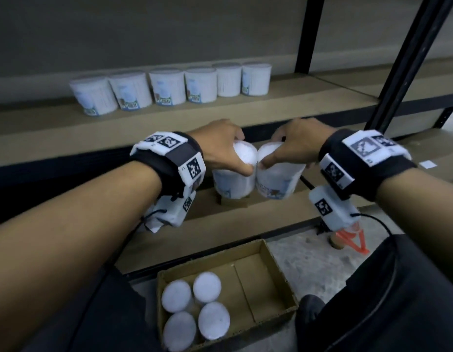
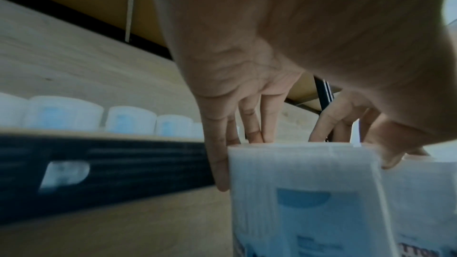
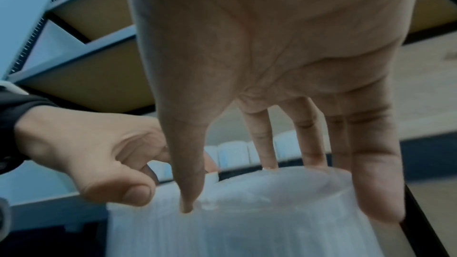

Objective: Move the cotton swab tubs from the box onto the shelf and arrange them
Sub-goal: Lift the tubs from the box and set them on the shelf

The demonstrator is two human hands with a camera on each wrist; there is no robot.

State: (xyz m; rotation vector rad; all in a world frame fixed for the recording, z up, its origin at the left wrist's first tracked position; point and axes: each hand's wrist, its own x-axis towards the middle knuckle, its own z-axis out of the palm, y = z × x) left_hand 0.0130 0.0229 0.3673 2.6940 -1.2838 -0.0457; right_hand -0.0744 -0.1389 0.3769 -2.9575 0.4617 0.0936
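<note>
Left hand (image 1: 220,146) grips one tub (image 1: 233,179) by its lid; right hand (image 1: 294,143) grips another tub (image 1: 276,179), the two touching. Both hang above the cardboard box (image 1: 271,260), where four tubs (image 1: 195,308) remain.

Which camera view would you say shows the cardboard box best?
The head view: the cardboard box lies below the hands with four tubs visible in its left half. Neither wrist view shows the box; each shows a hand on a tub.

White tubs (image 1: 164,87) are showing pale blue labels and black barcodes, sitting on a tan shelf (image 1: 296,97) above a brown box (image 1: 271,262).
</note>
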